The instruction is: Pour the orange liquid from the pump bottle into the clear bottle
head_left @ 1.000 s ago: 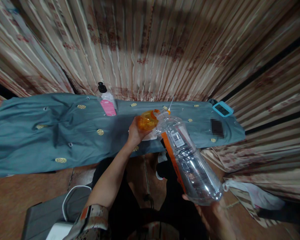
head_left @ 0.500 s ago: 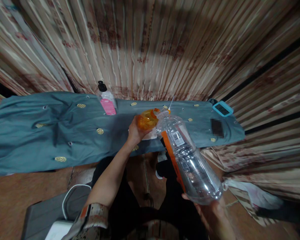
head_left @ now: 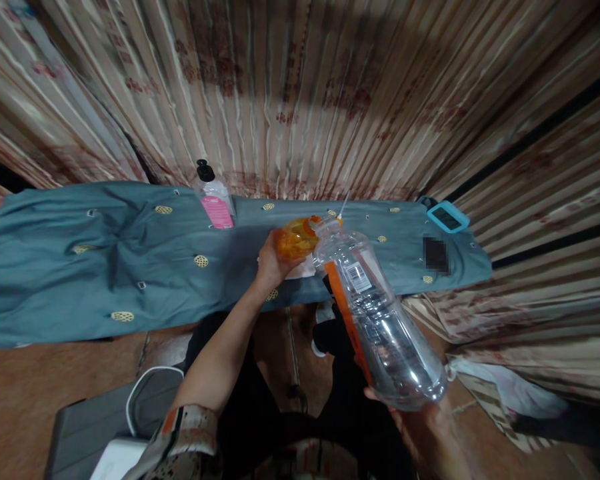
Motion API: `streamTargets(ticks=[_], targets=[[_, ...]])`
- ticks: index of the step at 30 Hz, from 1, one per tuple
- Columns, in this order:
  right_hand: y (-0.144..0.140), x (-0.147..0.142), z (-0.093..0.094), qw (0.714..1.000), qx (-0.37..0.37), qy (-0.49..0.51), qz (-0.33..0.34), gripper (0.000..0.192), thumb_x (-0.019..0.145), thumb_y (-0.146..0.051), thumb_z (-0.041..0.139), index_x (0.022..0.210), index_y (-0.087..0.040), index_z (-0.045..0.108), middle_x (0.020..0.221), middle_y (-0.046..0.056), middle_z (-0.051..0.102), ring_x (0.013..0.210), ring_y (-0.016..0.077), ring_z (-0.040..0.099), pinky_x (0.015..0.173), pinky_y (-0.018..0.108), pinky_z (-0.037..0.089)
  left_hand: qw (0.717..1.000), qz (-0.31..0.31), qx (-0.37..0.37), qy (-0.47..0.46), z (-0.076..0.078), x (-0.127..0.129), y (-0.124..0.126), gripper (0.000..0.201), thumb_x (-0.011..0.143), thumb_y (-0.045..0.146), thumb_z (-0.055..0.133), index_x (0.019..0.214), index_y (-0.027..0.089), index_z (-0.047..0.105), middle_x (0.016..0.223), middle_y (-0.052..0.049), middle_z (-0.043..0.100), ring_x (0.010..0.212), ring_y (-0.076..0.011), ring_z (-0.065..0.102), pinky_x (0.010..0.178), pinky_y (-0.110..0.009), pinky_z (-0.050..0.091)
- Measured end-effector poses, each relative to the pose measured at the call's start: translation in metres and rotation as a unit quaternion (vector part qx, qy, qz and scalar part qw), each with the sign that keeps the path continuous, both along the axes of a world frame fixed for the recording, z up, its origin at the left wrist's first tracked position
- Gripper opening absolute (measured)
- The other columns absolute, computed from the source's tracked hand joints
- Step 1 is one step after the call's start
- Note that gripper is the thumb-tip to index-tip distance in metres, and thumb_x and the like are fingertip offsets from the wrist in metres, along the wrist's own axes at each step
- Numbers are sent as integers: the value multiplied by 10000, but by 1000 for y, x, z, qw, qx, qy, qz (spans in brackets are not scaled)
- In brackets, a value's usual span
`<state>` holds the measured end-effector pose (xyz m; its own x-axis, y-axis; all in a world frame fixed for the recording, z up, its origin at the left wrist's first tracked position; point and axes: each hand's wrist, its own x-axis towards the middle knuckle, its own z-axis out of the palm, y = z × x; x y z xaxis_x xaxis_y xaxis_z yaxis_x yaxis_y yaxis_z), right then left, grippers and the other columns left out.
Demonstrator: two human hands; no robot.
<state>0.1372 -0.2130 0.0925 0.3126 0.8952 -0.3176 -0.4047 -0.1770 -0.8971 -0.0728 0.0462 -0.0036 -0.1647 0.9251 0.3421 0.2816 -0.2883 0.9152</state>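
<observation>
My left hand (head_left: 271,262) is closed around a small orange translucent bottle (head_left: 296,241), tilted to the right above the cloth. Its orange mouth meets the neck of a large clear plastic bottle (head_left: 380,313), which bears an orange label strip and a barcode. My right hand (head_left: 420,417) grips that large bottle by its base, so it slants with its neck toward the orange one. Whether liquid is passing between the two mouths I cannot tell. Behind the necks, an orange cap with a thin pale tube (head_left: 343,210) is partly hidden. A pale sheet (head_left: 303,269) lies under the orange bottle.
A green-blue patterned cloth (head_left: 145,260) covers the long surface. On it stands a clear bottle with pink label and black top (head_left: 216,207). A blue-framed device (head_left: 448,217) lies at the right end. Pleated curtains (head_left: 280,100) hang behind. A white cable (head_left: 135,390) loops at lower left.
Both hands and both bottles keep nearly the same pose, mouth against mouth. Only a very slight shift of the whole view shows.
</observation>
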Motion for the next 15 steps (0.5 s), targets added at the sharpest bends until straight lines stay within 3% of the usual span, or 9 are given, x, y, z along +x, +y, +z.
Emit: streamTargets(ticks=[8,15], targets=[[3,0,3,999,15,-26,26,814,674,-601,825,1387,-297,577,1284,108,723,1107,335,720,746,403,651,1000,5,10,9,1,0,0,678,520,322,918,1098,234,577,1093,-80,716,1031,-303,703,918,-485,580],[-1,0,1,1000,0,-17,2,747,705,-600,805,1364,-320,593,1326,72,706,1129,293,716,781,344,647,1000,-1,5,5,0,1,1,703,505,291,920,1112,224,572,1101,-83,707,1033,-301,703,924,-488,579]])
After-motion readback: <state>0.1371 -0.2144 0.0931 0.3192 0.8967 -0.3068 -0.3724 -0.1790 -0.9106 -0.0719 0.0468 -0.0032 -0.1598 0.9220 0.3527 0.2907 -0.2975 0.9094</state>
